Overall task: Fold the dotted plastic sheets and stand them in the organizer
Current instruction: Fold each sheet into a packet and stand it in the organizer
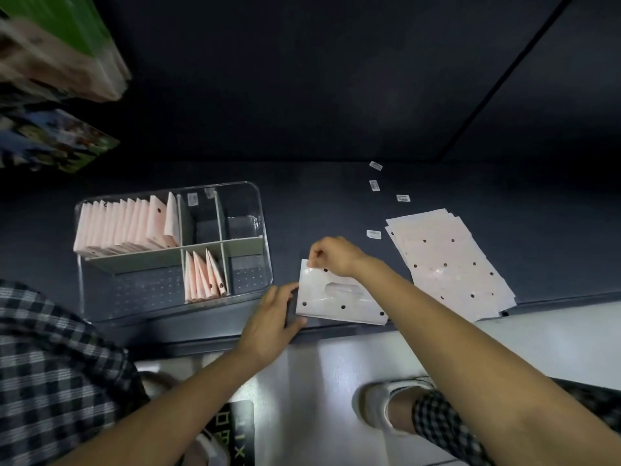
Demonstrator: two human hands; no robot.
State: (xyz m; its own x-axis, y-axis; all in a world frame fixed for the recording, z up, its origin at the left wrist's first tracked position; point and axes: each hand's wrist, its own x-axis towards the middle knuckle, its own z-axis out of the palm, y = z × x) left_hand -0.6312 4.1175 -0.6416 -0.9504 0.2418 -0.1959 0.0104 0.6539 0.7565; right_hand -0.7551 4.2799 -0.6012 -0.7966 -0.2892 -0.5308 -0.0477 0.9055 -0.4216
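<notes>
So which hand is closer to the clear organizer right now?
Left. The left hand lies just off the organizer at its near right corner; the right hand pinches the dotted sheet farther right.

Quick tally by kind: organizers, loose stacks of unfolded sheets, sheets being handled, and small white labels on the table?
Organizer: 1
Stack of unfolded sheets: 1
Sheet being handled: 1, with both hands on it
Small white labels: 4
Total: 7

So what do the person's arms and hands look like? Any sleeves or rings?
Both forearms are bare. No rings, watch or gloves show on the left hand or right hand. A black-and-white checked sleeve hangs at the left side.
</notes>
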